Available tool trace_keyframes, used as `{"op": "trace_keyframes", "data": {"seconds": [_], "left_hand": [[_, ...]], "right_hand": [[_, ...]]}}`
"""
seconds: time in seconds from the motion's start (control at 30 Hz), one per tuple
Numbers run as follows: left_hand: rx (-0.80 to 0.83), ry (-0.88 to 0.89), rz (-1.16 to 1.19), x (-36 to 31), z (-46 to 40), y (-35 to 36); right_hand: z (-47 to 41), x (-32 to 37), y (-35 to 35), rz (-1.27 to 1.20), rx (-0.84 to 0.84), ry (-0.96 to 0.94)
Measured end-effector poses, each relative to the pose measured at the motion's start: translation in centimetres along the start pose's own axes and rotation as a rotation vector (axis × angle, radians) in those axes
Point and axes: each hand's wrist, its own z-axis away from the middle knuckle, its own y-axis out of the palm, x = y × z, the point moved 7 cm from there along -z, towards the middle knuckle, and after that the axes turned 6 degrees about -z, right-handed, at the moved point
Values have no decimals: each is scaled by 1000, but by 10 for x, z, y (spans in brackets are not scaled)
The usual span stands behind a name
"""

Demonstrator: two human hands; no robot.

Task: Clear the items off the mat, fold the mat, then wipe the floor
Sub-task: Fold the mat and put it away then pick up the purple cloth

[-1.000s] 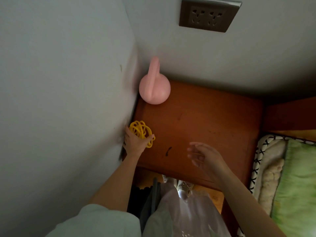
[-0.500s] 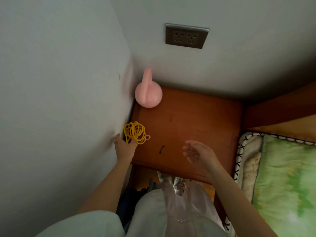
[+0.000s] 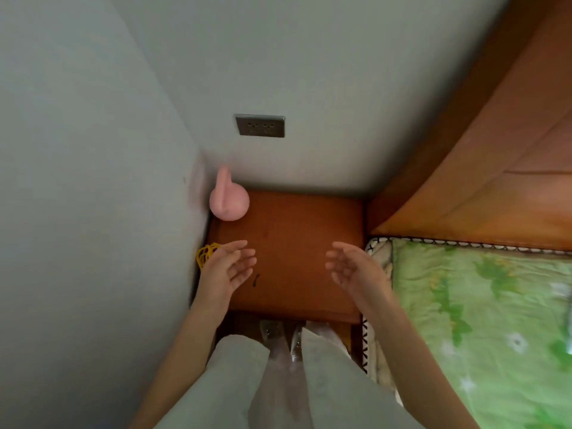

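A pink kettlebell [image 3: 229, 202] stands in the far left corner of a wooden bedside table [image 3: 297, 230]. A coil of yellow cord [image 3: 205, 253] lies at the table's left edge against the wall, partly hidden behind my left hand [image 3: 227, 267]. That hand hovers over the table with straight, spread fingers and holds nothing. My right hand [image 3: 353, 267] hovers over the table's right part, palm turned inward, fingers relaxed and empty. No mat or floor is visible.
Grey walls close the corner on the left and behind, with a socket plate [image 3: 260, 126] above the table. A bed with a green quilt [image 3: 483, 320] and a wooden headboard [image 3: 483, 168] borders the table on the right. My knees [image 3: 278, 382] fill the bottom middle.
My left hand has let go of the yellow cord and lifted to the right over the table. The camera has pulled back, showing more of the bed.
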Motion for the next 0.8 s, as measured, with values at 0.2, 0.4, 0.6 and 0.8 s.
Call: {"op": "trace_keyframes", "data": {"seconds": [0.2, 0.4, 0.6, 0.8], "left_hand": [[343, 50, -19, -49, 52, 92], [549, 97, -126, -66, 80, 173], [768, 78, -287, -66, 104, 224], [1015, -8, -418, -37, 145, 258]], "right_hand": [[57, 48, -57, -234, -98, -170], [117, 66, -108, -457, -248, -349], [177, 54, -144, -636, -442, -526], [239, 7, -160, -796, -616, -681]]}}
